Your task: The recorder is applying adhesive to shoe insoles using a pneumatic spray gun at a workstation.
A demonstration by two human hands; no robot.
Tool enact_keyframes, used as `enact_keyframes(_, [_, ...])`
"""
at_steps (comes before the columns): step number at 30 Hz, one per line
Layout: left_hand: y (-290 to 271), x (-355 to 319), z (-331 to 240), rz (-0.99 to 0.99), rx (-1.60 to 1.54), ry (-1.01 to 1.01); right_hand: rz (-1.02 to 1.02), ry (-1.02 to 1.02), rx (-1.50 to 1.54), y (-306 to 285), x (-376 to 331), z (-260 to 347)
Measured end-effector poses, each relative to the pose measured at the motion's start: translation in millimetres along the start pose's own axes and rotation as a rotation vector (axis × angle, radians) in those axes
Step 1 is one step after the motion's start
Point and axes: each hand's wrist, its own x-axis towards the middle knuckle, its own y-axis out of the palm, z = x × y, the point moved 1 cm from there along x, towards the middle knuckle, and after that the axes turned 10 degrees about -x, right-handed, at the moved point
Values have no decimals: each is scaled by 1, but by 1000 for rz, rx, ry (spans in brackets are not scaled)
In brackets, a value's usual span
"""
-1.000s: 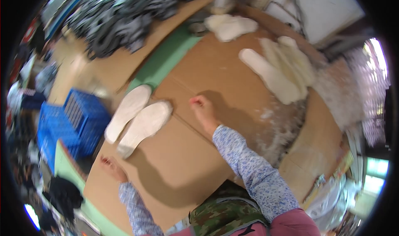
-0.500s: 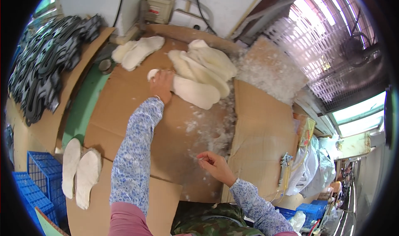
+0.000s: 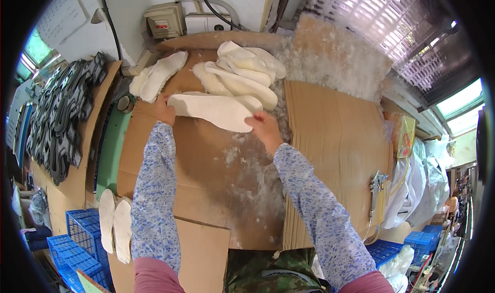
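Note:
A cream fleecy insole (image 3: 209, 109) is stretched lengthwise between my two hands, just above the cardboard-covered table. My left hand (image 3: 165, 111) pinches its left end. At its right end, my right hand (image 3: 265, 129) grips the edge between thumb and fingers. Right behind it lies a loose pile of similar insoles (image 3: 247, 84), some with the fluffy side showing. A smaller pair of insoles (image 3: 159, 76) rests at the far left of the cardboard (image 3: 201, 174). Two more insoles (image 3: 122, 230) lie near my left forearm.
Dark grey patterned pieces (image 3: 64, 118) are heaped on the left. White fluff (image 3: 252, 185) litters the cardboard. A small roll (image 3: 125, 104) stands on a green strip. Blue crates (image 3: 82, 252) sit at lower left, a metal air gun (image 3: 376, 190) at right, plastic bags (image 3: 412, 190) beyond.
My right hand has come up from the near cardboard and taken the insole's right end. My left hand, formerly on top of the insole, now holds its left end. The view has shifted.

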Motion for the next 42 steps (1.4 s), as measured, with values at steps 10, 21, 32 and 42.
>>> enact_keyframes(10, [92,-274,-277,454,-903,-526,-257,-76,56,-300,-179,-9])
enact_keyframes(21, [224,-468,-247,562,-346,-343,-637,-65,-890,-461,-316,-165])
enact_keyframes(32, [218,-467,-269,474,-373,-529,-551,261,-808,-452,-315,-218])
enact_keyframes(42, [225,-461,-246,585,-331,-367,-717,412,-652,-482,-349,-147])
